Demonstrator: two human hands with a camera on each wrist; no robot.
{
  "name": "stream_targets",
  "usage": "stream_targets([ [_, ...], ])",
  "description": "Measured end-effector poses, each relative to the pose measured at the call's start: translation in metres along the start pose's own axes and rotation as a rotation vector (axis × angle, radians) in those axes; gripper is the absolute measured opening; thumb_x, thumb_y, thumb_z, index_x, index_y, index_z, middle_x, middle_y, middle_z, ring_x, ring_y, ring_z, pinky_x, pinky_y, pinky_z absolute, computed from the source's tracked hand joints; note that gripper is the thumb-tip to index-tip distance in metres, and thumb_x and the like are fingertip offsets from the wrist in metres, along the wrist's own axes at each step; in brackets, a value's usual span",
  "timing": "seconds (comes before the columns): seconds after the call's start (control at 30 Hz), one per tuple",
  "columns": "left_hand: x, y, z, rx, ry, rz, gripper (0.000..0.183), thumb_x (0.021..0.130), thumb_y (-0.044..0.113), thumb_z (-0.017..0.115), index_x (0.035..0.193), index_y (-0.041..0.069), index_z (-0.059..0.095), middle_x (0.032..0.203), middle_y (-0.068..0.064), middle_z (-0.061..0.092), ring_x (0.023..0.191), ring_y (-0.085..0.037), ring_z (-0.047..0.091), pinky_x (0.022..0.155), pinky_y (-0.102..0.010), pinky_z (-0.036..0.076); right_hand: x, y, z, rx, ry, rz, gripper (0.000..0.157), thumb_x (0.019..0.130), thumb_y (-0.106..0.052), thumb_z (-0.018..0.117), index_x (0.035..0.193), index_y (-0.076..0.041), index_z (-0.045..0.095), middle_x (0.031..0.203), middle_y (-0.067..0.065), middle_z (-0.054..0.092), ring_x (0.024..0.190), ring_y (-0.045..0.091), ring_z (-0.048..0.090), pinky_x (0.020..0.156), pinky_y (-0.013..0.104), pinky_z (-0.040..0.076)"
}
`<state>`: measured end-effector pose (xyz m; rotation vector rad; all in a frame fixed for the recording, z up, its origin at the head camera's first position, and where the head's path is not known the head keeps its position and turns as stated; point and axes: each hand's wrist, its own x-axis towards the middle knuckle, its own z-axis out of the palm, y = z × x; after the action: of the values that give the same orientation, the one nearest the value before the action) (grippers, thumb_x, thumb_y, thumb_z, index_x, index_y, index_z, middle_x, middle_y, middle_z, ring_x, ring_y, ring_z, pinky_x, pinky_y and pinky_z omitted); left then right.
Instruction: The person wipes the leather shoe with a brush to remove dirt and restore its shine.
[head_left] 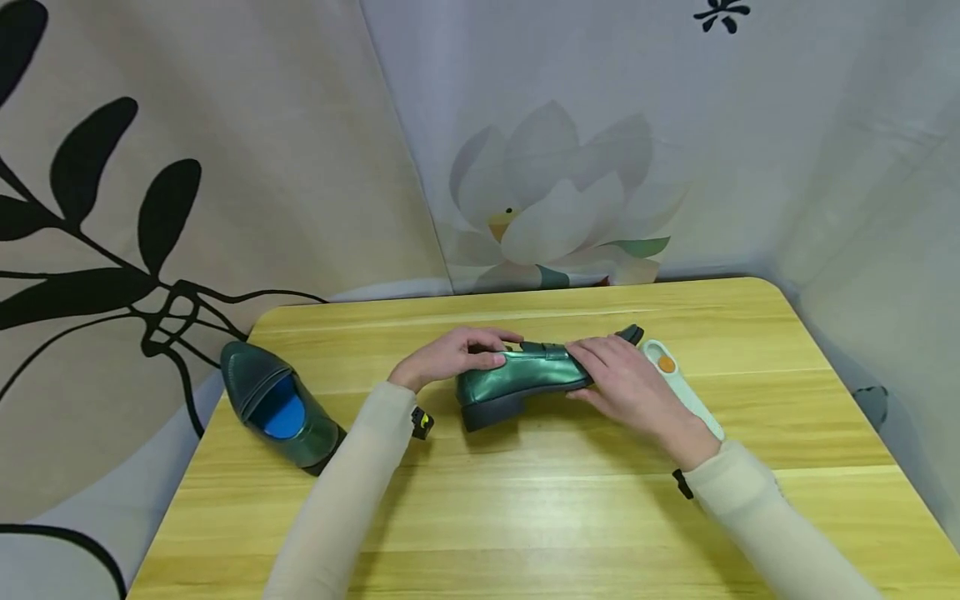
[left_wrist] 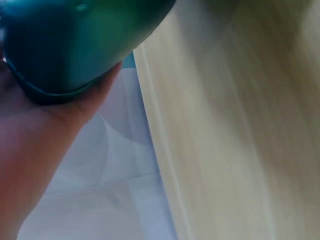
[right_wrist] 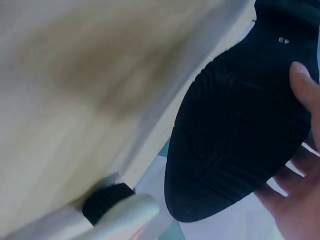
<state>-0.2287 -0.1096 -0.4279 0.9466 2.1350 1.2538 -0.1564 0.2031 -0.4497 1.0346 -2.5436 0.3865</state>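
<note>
A big pale cloth (head_left: pixel 300 150) with dark leaves and a flower on it hangs behind a yellow wood table (head_left: pixel 600 517). Over the middle of the table is a shiny green shoe (head_left: pixel 517 379), which looks lifted up off the wood. It sits right between the two hands, so neither hand has to reach for it. Its long way runs from side to side, a bit slanted: the heel is at the left hand, and the toe end points to the right and a little away from the person. The other shoe (head_left: pixel 279 410), with a blue inside, is far over on the left, with its heel end right by the left sleeve (head_left: pixel 345 492). The right hand (head_left: pixel 630 387) grips the front half of the green shoe, with its thumb on the dark sole (right_wrist: pixel 240 120) and its fingers around the far side. The left hand (head_left: pixel 461 354) holds the heel end, with its thumb near the top edge. A white brush (head_left: pixel 693 400) lies just past the right hand, so the right hand is much nearer to it than the left. The brush's black bristles (right_wrist: pixel 105 200) are near the toe, and the right wrist view shows a gap between them. The smallest thing is an orange spot (head_left: pixel 666 364) on the brush.
</note>
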Motion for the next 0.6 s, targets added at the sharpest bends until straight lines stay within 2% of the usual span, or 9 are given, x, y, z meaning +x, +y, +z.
stream_targets([
  [0.17,-0.001,0.006,0.002,0.134,0.013,-0.053,0.024,0.104,0.025,0.062,0.107,0.009,0.078,0.147,-0.006,0.058,0.141,-0.028,0.048,0.113,-0.049,0.039,-0.002,-0.006,0.006,-0.042,-0.047,0.055,0.070,0.085,-0.037,0.087,0.137,0.001,0.060,0.129,0.016,0.066,0.121,0.034,0.060,0.109,0.056,0.042],
  [0.37,0.003,0.018,0.012,0.276,0.086,-0.188,0.048,0.109,0.043,0.050,0.135,0.007,0.068,0.143,-0.008,0.062,0.135,-0.028,0.053,0.113,-0.047,0.042,-0.004,-0.006,0.006,-0.051,-0.053,0.080,0.070,0.084,-0.039,0.087,0.137,0.000,0.060,0.128,0.015,0.066,0.121,0.034,0.060,0.108,0.056,0.042],
  [0.5,0.006,0.020,0.016,0.324,0.108,-0.186,0.046,0.109,0.039,0.051,0.136,0.005,0.066,0.137,-0.010,0.065,0.130,-0.027,0.058,0.110,-0.045,0.044,-0.005,-0.006,0.007,-0.042,-0.034,0.068,0.070,0.083,-0.037,0.088,0.137,-0.001,0.060,0.127,0.015,0.066,0.118,0.034,0.061,0.106,0.056,0.044],
  [0.6,0.004,0.017,0.016,0.302,0.112,-0.168,0.039,0.109,0.030,0.054,0.134,0.004,0.068,0.136,-0.010,0.066,0.128,-0.027,0.059,0.109,-0.044,0.045,-0.004,-0.006,0.008,-0.032,-0.025,0.057,0.070,0.083,-0.037,0.088,0.137,-0.001,0.060,0.127,0.015,0.066,0.117,0.034,0.061,0.105,0.055,0.045],
])
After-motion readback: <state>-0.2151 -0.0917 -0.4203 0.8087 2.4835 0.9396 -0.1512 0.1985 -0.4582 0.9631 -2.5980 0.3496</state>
